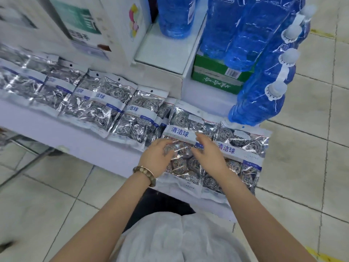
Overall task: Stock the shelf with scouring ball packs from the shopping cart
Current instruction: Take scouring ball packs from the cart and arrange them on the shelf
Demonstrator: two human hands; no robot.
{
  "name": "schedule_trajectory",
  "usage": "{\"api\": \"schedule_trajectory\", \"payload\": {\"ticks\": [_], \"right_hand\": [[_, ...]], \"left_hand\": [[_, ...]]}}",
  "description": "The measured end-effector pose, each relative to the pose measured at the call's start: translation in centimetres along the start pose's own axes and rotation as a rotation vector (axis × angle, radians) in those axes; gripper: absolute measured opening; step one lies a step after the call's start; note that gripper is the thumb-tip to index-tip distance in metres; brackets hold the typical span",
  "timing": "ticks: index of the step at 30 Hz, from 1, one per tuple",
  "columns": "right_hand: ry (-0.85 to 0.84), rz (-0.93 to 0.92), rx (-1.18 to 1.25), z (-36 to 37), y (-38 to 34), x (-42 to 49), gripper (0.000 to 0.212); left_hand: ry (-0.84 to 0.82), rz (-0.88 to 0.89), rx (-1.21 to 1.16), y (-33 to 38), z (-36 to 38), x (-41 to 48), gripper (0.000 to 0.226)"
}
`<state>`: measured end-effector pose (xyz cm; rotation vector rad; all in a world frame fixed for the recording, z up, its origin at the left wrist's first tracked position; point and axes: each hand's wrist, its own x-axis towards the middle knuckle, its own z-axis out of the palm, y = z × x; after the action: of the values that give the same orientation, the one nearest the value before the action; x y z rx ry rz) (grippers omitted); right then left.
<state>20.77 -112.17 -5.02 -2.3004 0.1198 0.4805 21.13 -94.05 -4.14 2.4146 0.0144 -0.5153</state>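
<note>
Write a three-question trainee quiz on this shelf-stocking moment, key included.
1. True or false: the scouring ball pack under the left hand is the last one at the right end of the shelf.
2. Which wrist wears the bead bracelet? A) left B) right C) neither
3. Fill in: the bottles stacked right of the shelf are ____ in colour.

Key: 1 false; 2 A; 3 blue.

Our left hand (157,157) and right hand (209,154) hide one scouring ball pack's (179,131) middle; leftmost packs (17,80) blur, cut off.
</note>
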Motion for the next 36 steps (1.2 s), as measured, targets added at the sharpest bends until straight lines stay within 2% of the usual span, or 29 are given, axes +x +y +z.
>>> {"api": "schedule_trajectory", "payload": {"ticks": [4, 13, 25, 28, 36], "right_hand": [[-0.049, -0.109, -0.061, 1.2, -4.1, 0.7, 0.058], [-0.182, -0.388, -0.172, 9.3, -15.5, 2.0, 0.057], [-0.438, -0.629, -0.191, 28.2, -33.1, -0.4, 0.051], [-0.494, -0.693, -0.248, 31.6, -36.0, -1.2, 0.052], [-0.602, -0.725, -0.272, 37.5, -41.1, -0.3, 0.051]], "left_hand": [[0.162, -0.059, -0.212, -2.6, -3.3, -2.3, 0.028], [0.449, -0.253, -0.399, -13.1, -10.7, -9.0, 0.025], [0.743, -0.533, -0.518, -29.5, -20.9, -20.6, 0.028], [0.82, -0.587, -0.558, -33.1, -22.1, -23.0, 0.028], [0.956, -0.726, -0.625, -39.3, -24.3, -26.0, 0.027]]}}
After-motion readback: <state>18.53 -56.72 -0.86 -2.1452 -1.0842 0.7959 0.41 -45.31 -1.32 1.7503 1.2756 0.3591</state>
